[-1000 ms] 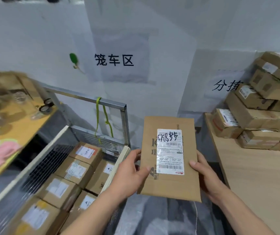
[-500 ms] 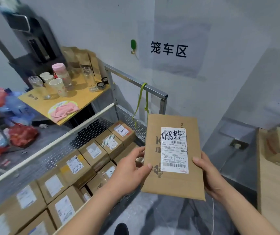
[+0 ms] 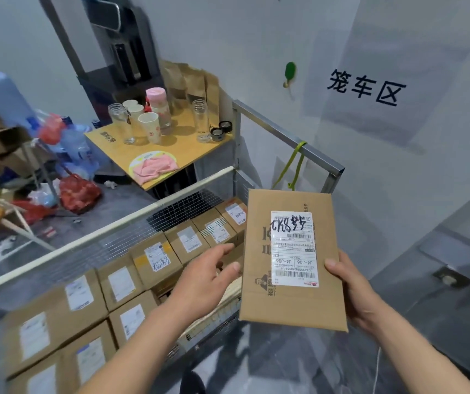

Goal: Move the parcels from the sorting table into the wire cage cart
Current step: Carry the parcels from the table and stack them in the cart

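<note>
Below the fingers, off to the left, stands the cage cart (image 3: pixel 322 160), its wire wall and pale rail running along that side, a green strap (image 3: pixel 292 166) knotted on its far metal bar. Labelled boxes (image 3: pixel 154 260) fill it in close rows, touching one another. Beyond the cart, past the fingertips, a small wooden table (image 3: pixel 171 143) carries cups, glass jars and a pink cloth. Black characters (image 3: pixel 366 88) are painted on the grey wall above the parcel.

Between both hands, held up over the cart's near corner, is a flat cardboard parcel (image 3: pixel 292 305), white label facing up. Right hand (image 3: pixel 353 291) grasps its right edge, thumb on top, the other fingers hidden underneath. Left hand (image 3: pixel 205 277) hangs just beside the left edge, fingers loose and spread, its thumb tip at the cardboard; whether it touches I cannot tell.
</note>
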